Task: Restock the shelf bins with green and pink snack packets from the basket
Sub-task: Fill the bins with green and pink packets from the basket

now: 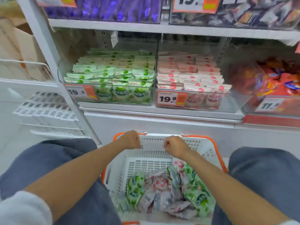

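We see a white slotted basket [151,163] with orange handles [216,149], green-spotted packets [199,200], pink-spotted packets [159,182], and white-and-orange price tags [172,99] mid-frame.

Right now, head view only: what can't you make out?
- Fingers of left hand and right hand: curled out of sight at the far rim of the basket; whether they grip it is unclear.
- Packets in the basket: lower layers buried, count unknown.
- Top-shelf price tag: cut off by the top edge.
- Red snack bin: cut off by the right edge, blurred.
- Green bin's price tag: small print unreadable.
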### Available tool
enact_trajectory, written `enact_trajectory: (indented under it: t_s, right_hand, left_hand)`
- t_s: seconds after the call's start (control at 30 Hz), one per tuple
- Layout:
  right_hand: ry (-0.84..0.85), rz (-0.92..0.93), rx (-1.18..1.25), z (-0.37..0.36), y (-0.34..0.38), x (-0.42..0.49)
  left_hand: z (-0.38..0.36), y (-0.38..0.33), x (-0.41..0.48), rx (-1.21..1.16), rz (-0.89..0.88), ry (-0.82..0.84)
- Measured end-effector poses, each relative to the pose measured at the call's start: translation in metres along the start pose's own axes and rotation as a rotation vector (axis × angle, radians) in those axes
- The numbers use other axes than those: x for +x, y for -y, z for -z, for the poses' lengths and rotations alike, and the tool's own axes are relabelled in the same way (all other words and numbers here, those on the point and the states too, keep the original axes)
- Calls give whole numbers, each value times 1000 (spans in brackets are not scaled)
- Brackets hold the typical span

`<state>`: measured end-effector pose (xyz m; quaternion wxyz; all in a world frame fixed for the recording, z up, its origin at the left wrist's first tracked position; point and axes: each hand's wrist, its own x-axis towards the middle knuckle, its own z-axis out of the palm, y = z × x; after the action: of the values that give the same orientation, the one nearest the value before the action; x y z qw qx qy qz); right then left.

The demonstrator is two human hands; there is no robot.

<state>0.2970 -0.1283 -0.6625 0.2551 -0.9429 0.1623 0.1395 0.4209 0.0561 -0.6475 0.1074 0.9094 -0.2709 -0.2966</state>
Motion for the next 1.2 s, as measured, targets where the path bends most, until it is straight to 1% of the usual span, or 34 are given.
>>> enact_trajectory:
  t_s: [0.07, 0.13, 0.2, 0.23, 0.3, 0.33, 0.4, 0.43, 0.5, 0.6, 0.63, 0.67, 0.73, 0.77, 0.83, 0.87, 0.93, 0.97, 1.0, 1.03, 1.13, 1.2]
  right_hand:
    - [119, -93, -25, -47, -41, -7]
    - [251, -153, -45, -86, -69, -13]
    - [302, -172, -18, -117, -89, -9]
    - [308, -180, 1, -128, -95, -5]
    - [300, -191, 35, -133, -91, -6]
    - [289, -187, 53, -134, -89, -7]
    - [275, -187, 74, -127, -80, -9]
    - [267, -193, 86, -124, -78, -9]
    - [243, -204, 123, -122, -76, -10]
    - [248, -223, 190, -122, -72, -14]
    - [251, -228, 221, -123, -71, -16]
    - [253, -235, 257, -122, -69, -17]
    - [247, -244, 353, -115, -61, -18]
    - [249, -258, 441, -107, -55, -16]
    - [255, -249, 650, -82, -34, -17]
    - [241, -212, 736, -66, -22, -17]
    - [199, -122, 824, -34, 3, -17]
    - [178, -90, 873, -19, 14, -16]
    - [153, -65, 927, -4, 26, -15]
    - [134, -42, 974, 9, 37, -12]
    - [91, 63, 1049, 52, 78, -6]
    - [39, 117, 1043, 77, 107, -2]
  left_hand:
    - [-48, 18, 9, 66, 76, 172]
    - [-93, 34, 16, 142, 108, 329]
    - [-133, 48, 19, 174, 146, 400]
    - [-151, 55, 22, 185, 159, 403]
    - [-185, 75, 36, 125, 153, 332]
    - [-196, 81, 41, 65, 142, 350]
    - [-213, 91, 52, 64, 88, 413]
    - [-216, 90, 53, 47, 91, 427]
    - [-219, 87, 53, 29, 146, 359]
    - [-214, 90, 57, 182, 130, 340]
    - [-209, 90, 59, 154, 111, 331]
    - [-199, 88, 59, 57, 97, 309]
    - [-168, 72, 54, -210, 69, 256]
    - [-147, 60, 50, -351, 44, 229]
    - [-97, 34, 37, -613, 10, 234]
    - [-72, 19, 27, -705, 4, 263]
    - [-33, -1, 10, -798, -13, 286]
    - [-18, -6, 3, -827, -23, 240]
    - [-4, -11, -5, -846, -33, 143]
    - [8, -15, -12, -848, -48, 10]
    - [40, -26, -32, -738, -95, -363]
    - [63, -30, -42, -696, -58, -566]
